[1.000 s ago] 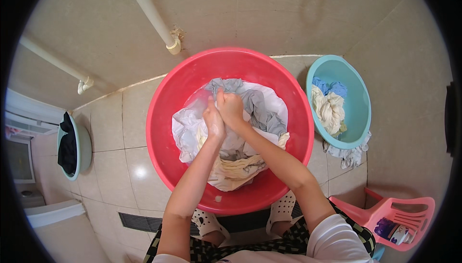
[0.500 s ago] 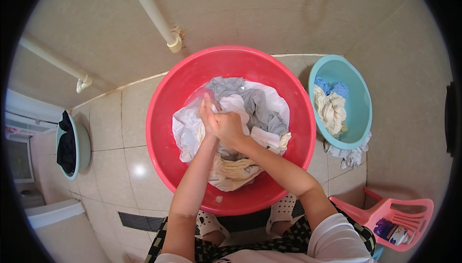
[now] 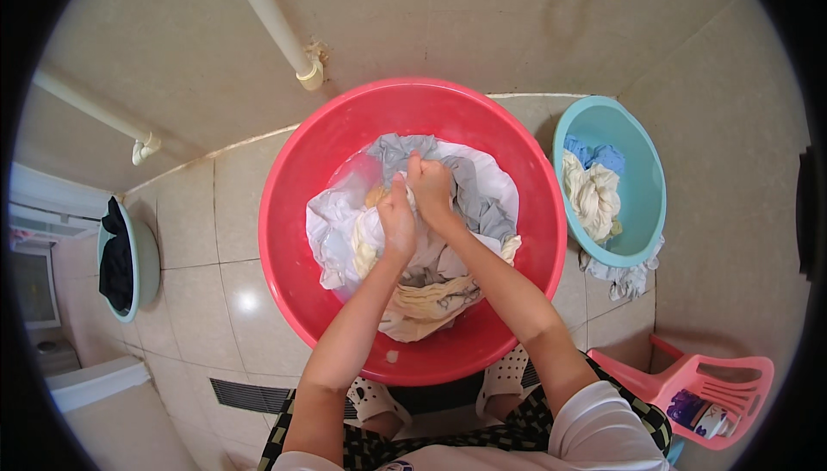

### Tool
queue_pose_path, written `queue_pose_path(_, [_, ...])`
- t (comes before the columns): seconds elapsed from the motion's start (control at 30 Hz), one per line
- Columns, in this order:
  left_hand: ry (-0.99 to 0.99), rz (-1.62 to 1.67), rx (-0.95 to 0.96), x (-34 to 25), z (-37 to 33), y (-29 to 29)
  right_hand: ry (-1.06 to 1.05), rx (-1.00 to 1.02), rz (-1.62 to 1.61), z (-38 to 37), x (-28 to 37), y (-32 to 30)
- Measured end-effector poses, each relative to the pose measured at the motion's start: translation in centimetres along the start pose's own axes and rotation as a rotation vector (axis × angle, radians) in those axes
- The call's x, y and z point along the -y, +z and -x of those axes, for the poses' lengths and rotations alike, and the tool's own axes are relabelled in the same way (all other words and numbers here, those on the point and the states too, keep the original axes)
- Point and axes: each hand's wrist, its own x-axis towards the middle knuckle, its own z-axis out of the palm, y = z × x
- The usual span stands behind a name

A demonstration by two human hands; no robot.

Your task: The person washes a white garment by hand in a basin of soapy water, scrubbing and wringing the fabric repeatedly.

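Observation:
A big red basin (image 3: 282, 243) in front of me holds wet clothes. My left hand (image 3: 395, 220) is closed in a fist on a white garment (image 3: 370, 228), thumb upward. Right beside it and slightly farther off, my right hand (image 3: 430, 185) is closed on the same white garment; most of the cloth in the fingers is hidden. A grey garment (image 3: 469, 191) lies behind and to the right of my hands. On the near side, below my wrists, is a cream garment (image 3: 422, 306). More white cloth (image 3: 326, 223) lies at the left in cloudy water.
A light-blue basin (image 3: 644, 200) with cream and blue clothes stands at the right, a greyish cloth (image 3: 624, 281) beside it on the floor. A pink plastic chair (image 3: 749, 376) carrying a purple-and-white package is at the lower right. Another basin (image 3: 148, 251) with black clothing stands left.
My hands were pressed together around cloth; now they are side by side as two fists. The left hand has moved right and nearer, the right hand farther away.

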Motion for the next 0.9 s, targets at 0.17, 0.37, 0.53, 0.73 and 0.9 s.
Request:
queue_pose_path(0.17, [0.049, 0.115, -0.110, 1.4, -2.6, -1.4, 0.020, 0.172, -0.174, 2.5, 2.7, 0.0])
queue_pose_path(0.37, [0.414, -0.469, -0.047, 3.2, -5.4, -4.5, -0.374, 0.164, -0.103, 5.6, 4.5, -0.3])
queue_pose_path(0.53, [-0.171, 0.338, 0.162, 2.7, -4.1, -3.6, -0.223, 0.133, 0.020, 3.3, 4.1, -0.6])
queue_pose_path(0.73, [-0.193, 0.226, -0.011, -0.2, -1.5, -0.6, -0.130, 0.099, 0.044, 0.2, 3.4, -0.4])
queue_pose_path(0.9, [-0.191, 0.236, 0.004, 0.6, -2.0, -0.7, -0.070, 0.015, 0.122, -2.3, 1.8, 0.1])
